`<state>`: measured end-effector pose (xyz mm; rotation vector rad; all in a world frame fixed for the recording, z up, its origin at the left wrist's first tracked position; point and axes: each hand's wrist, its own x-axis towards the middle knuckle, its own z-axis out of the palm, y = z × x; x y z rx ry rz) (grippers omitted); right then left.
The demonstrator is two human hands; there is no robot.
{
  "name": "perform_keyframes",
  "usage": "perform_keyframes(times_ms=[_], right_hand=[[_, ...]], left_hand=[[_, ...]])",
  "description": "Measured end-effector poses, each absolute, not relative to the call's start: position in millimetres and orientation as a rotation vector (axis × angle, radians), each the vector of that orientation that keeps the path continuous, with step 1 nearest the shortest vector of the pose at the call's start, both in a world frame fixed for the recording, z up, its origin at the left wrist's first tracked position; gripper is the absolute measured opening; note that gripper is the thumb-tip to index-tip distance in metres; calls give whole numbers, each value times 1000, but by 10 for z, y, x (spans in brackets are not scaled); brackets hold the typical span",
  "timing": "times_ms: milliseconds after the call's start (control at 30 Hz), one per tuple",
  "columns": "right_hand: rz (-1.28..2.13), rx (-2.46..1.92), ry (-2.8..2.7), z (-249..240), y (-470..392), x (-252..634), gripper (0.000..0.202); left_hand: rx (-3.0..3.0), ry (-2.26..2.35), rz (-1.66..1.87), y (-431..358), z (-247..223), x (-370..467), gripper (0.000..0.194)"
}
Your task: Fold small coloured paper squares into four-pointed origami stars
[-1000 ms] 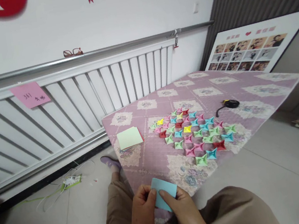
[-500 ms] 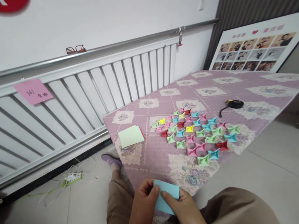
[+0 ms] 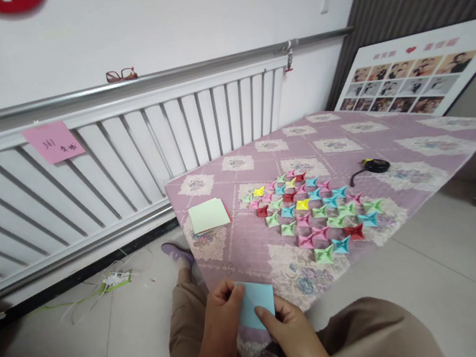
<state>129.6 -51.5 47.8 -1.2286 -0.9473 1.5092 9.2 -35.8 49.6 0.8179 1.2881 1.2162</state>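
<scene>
A light blue square of paper (image 3: 256,302) is held between both hands above the near edge of the table. My left hand (image 3: 223,318) pinches its upper left corner between thumb and fingers. On the right side, my right hand (image 3: 291,328) grips the paper with the thumb on top and the fingers at the edge. Several small folded paper pieces in green, blue, pink, red and yellow, among them a green one (image 3: 323,255), stand in rows beyond the hands. A stack of pale green paper (image 3: 208,215) lies at the table's left edge, with red showing beneath.
The table (image 3: 240,250) has a purple flowered cloth. A black coiled item (image 3: 377,165) lies at its right. Behind are a white radiator (image 3: 194,125) and a photo board (image 3: 406,76). A power strip (image 3: 116,280) with cables is on the floor.
The blue paper has turned and sits slightly further left. My left hand's grip has moved up to its corner, and the two thumbs are further apart.
</scene>
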Motion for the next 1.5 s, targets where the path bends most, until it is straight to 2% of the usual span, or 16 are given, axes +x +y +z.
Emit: perform_keyframes(times_ms=[367,667,833,1033,1167,1500], right_hand=[[1434,-1328,-1219,216,-543,1434,39],[1208,-1475,-1562,-33,-488,1558,41],[918,-1504,-1635,-51,-402,1747,36],[394,-1400,-1877,-7,-286,1833,15],[181,-1366,-2075,-84,-248,1719,24],[57,-1437,-2334,-236,-294,1617,33]], left_hand=[[863,1323,1191,-234,356,37,31],[1360,1501,838,234,184,165,21],[1576,1517,685,411,209,250,17],[1782,1557,545,555,200,292,10],[1889,1582,437,638,163,261,10],[2119,1579,279,730,221,177,12]])
